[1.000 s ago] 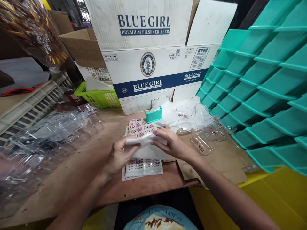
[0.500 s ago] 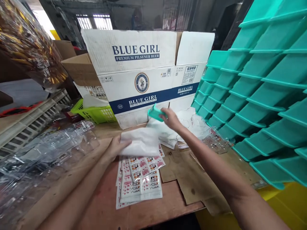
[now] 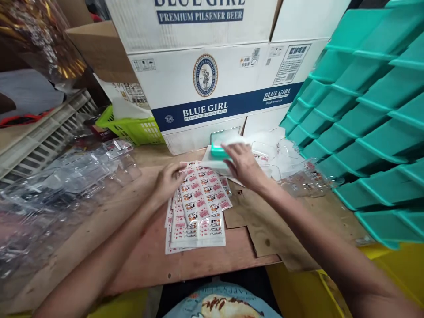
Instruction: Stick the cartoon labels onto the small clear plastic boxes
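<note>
My left hand [image 3: 169, 180] is at the upper left corner of a printed sticker sheet [image 3: 204, 192], its curled fingers closed on the edge. More sticker sheets [image 3: 198, 236] with red and orange prints lie beneath it. Farther back, my right hand [image 3: 244, 164] reaches over white paper [image 3: 215, 165] with its fingers spread and nothing gripped. Just beyond those fingertips lies a teal plastic box [image 3: 219, 151], partly covered by a blurred white sheet.
A large beer carton [image 3: 172, 84] stands at the back. Stacked teal bins [image 3: 374, 145] rise on the right. Clear plastic packs [image 3: 76, 176] and a green basket [image 3: 132, 130] are on the left. Flat brown cardboard [image 3: 258, 225] lies over the table [image 3: 149, 251].
The teal box has left my right hand and lies by the carton. White paper has gone from my left hand, uncovering the top sticker sheet. The view has tilted down.
</note>
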